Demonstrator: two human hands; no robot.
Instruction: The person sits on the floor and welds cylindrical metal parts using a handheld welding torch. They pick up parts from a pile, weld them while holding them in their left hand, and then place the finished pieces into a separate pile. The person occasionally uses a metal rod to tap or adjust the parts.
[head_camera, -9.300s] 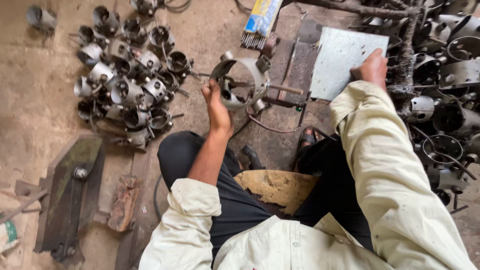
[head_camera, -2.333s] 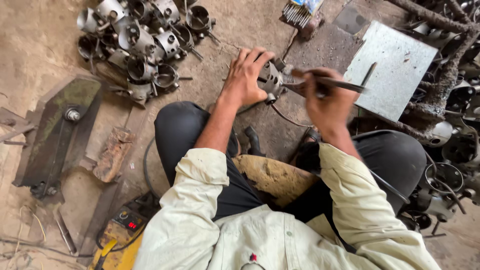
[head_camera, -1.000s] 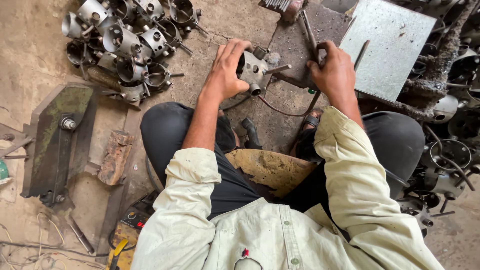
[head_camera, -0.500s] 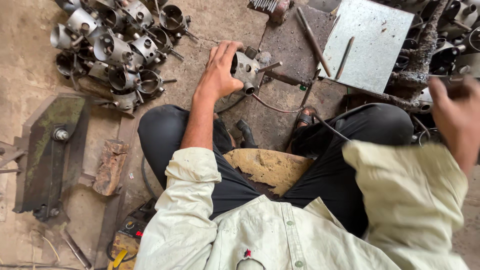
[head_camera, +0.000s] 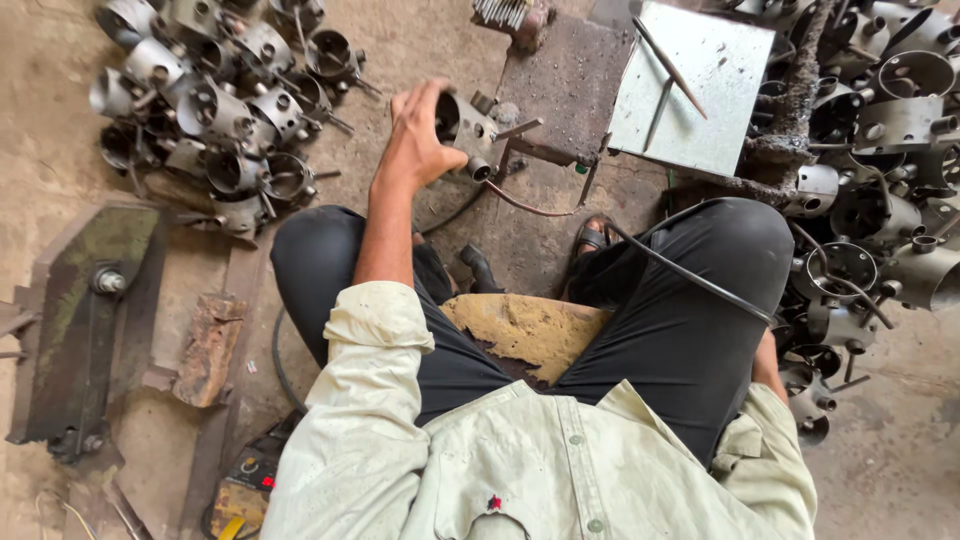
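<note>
The left hand (head_camera: 415, 140) curls its fingers around a short grey metal cylinder part (head_camera: 462, 128), which rests on the rusty dark steel work plate (head_camera: 570, 85), at that plate's left edge. Left of the plate lies a heap of similar grey metal cylinders (head_camera: 215, 110). Right of it sits a pale square metal sheet (head_camera: 690, 95) bearing two thin rods (head_camera: 668, 68). The right hand is hidden behind the knee; I cannot tell how its fingers stand.

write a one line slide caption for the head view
Seated worker's left hand grips a round metal part on the workshop floor, beside a pile of similar parts.
</note>
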